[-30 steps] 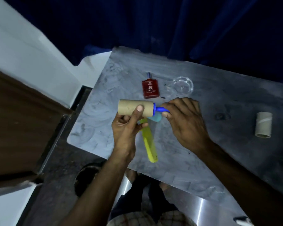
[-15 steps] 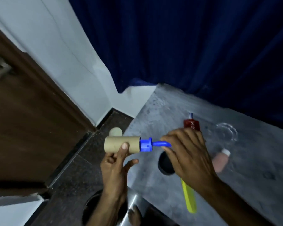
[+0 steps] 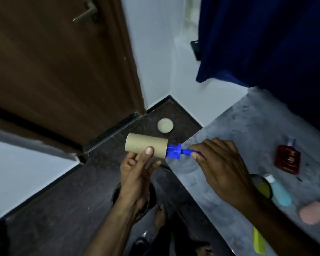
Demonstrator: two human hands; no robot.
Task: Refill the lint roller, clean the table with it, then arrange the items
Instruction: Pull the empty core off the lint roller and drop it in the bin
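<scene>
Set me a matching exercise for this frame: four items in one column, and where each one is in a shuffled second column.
Items:
1. cardboard tube
2. blue handle
3. red bottle
4. pale round disc

Places:
A. lying flat on the grey table
B. on the dark floor near the wall corner
C. gripped by the left hand
D. pinched by the right hand

Pairs: 1-C, 2-D, 3-A, 4-B
</scene>
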